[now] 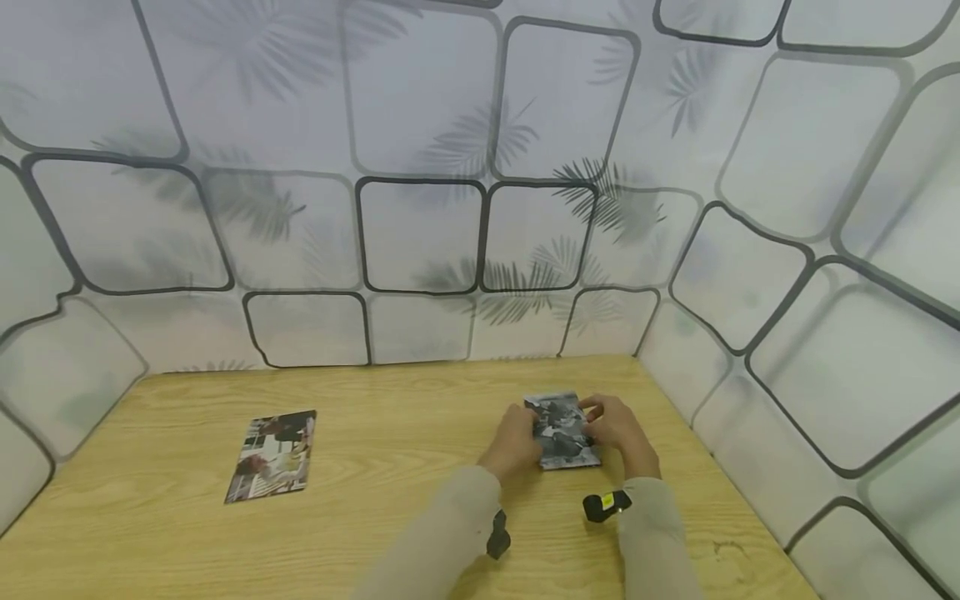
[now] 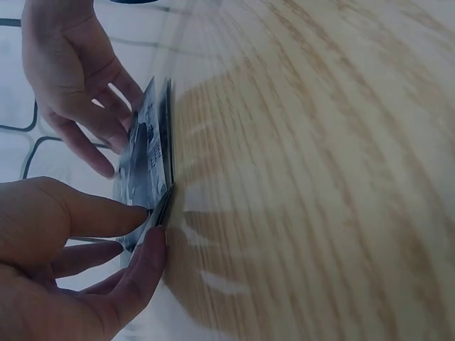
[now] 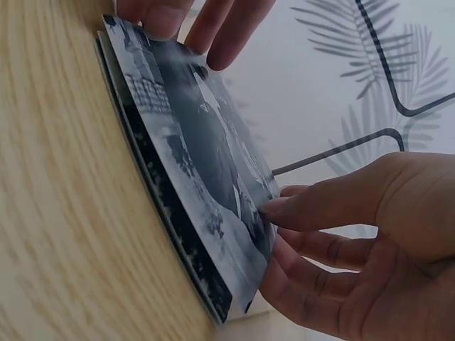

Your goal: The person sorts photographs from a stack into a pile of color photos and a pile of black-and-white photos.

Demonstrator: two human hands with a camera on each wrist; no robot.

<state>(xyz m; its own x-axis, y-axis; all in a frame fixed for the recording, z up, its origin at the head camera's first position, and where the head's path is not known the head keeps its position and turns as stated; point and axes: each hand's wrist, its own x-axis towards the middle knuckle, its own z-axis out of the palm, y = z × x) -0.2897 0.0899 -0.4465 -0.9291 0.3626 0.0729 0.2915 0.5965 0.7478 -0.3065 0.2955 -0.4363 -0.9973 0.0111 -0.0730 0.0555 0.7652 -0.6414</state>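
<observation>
A black-and-white photo print (image 1: 562, 429) lies on the right side of the table, on top of at least one other print (image 3: 160, 195) whose dark edge shows below it. My left hand (image 1: 516, 440) pinches the near-left side, thumb on the picture face and fingers at the underside. Across from it, my right hand (image 1: 617, 427) pinches the right side, its thumb (image 3: 284, 207) over the face and fingers behind the edge. In the right wrist view the top print is tilted slightly apart from the one beneath.
A colour photo print (image 1: 273, 457) lies by itself on the left part of the wooden table (image 1: 375, 442). Patterned fabric walls (image 1: 420, 242) stand behind the table and along both sides. Dark wrist devices (image 1: 606, 505) sit at both sleeves.
</observation>
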